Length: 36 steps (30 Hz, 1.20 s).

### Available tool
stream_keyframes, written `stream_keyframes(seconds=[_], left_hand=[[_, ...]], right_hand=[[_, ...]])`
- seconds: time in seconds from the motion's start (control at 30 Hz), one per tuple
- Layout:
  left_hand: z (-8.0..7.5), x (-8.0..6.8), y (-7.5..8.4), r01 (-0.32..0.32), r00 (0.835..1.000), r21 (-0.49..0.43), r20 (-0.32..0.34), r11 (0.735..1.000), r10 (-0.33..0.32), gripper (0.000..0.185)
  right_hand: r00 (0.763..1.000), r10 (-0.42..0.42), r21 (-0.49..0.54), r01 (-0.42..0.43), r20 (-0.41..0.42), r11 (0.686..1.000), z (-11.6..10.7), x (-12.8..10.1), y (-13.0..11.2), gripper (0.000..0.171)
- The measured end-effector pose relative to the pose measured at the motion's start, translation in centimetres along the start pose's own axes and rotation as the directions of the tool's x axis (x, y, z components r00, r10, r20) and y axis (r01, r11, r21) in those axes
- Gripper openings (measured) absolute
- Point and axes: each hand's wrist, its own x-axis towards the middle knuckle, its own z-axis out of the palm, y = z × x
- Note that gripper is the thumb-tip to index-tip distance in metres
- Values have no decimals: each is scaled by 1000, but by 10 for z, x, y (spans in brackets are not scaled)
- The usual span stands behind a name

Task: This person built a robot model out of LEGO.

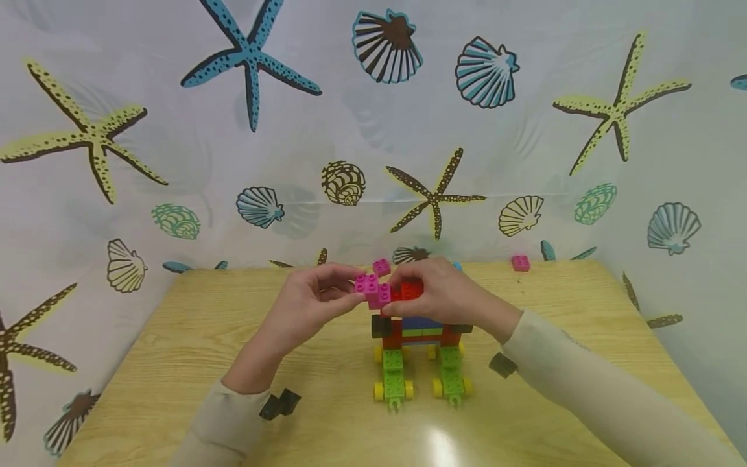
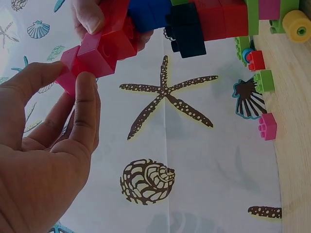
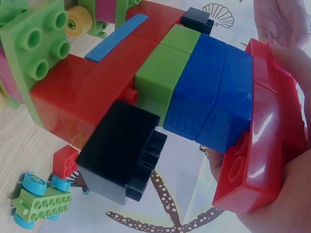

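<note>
At the centre of the head view, above a wooden desk (image 1: 175, 337), a person's left hand (image 1: 309, 301) pinches a pink brick (image 1: 372, 290) between thumb and fingertips, seemingly to seat it atop a wheeled block vehicle (image 1: 417, 353). The right hand (image 1: 446, 295), wrist arched, grips the red top brick (image 3: 257, 145), apparently steadying the build.

Wood bench (image 1: 192, 363), light grain. On it: wheeled brick model (image 1: 419, 353), centre; 2 loose pink bricks (image 1: 521, 263) at back edge.
</note>
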Motion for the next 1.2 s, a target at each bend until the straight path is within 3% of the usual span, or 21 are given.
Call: stream_keyframes(seconds=[0.7, 1.0, 1.2], left_hand=[[-2, 1, 2, -33, 999, 93, 23, 995, 31, 33], [8, 5, -1, -38, 997, 67, 63, 997, 34, 43], [12, 8, -1, -24, 998, 75, 56, 997, 19, 41]], right_hand=[[1000, -13, -25, 12, -8, 1000, 1, -1, -2, 33], [1000, -23, -25, 22, -18, 999, 2, -1, -1, 31], [999, -33, -29, 32, -21, 999, 1, -1, -1, 32]])
